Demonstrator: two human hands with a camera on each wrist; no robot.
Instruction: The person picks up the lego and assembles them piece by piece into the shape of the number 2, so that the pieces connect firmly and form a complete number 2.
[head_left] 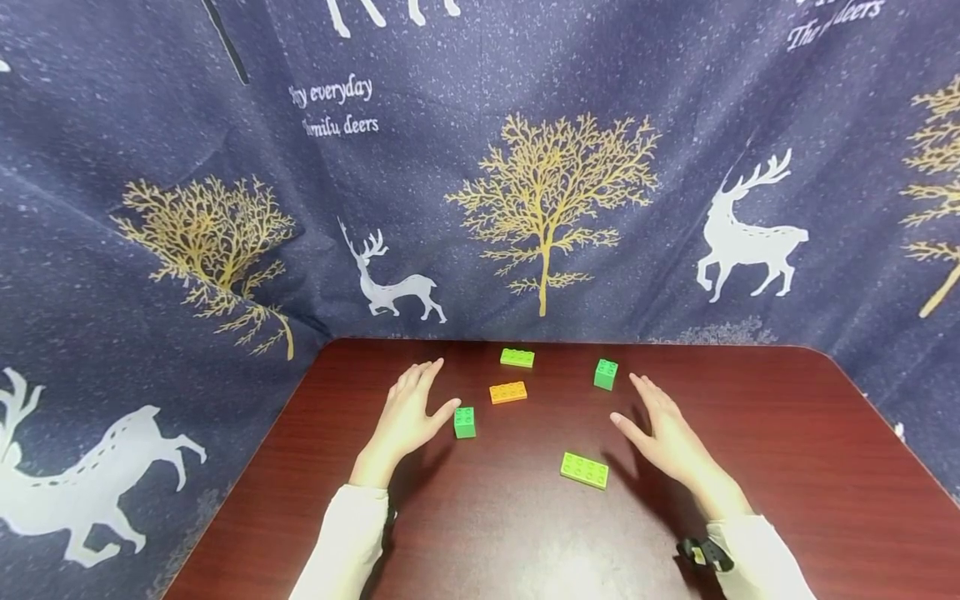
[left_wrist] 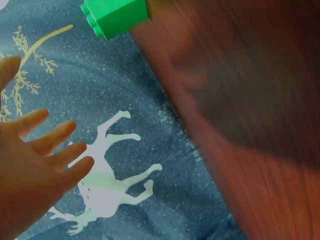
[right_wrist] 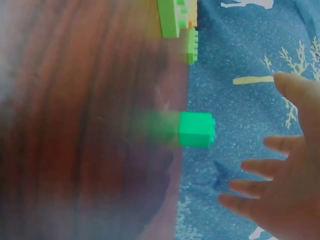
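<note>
My left hand (head_left: pixel 405 417) hovers over the left part of the table, fingers extended and nothing held. Just right of its thumb stands a green building block (head_left: pixel 465 422), which also shows at the top of the left wrist view. My right hand (head_left: pixel 667 433) is held above the table on the right, its fingers spread. Ahead of its fingertips stands a second green block (head_left: pixel 605 374), seen as well in the right wrist view (right_wrist: pixel 196 129). A flat lime block (head_left: pixel 584 471) lies to the left of and nearer than the right hand.
An orange flat block (head_left: pixel 508 392) lies between the hands, with another lime block (head_left: pixel 517 357) behind it near the far edge. Beneath everything is a dark red wooden table (head_left: pixel 510 533). A blue cloth (head_left: pixel 480 167) with deer and trees hangs behind it.
</note>
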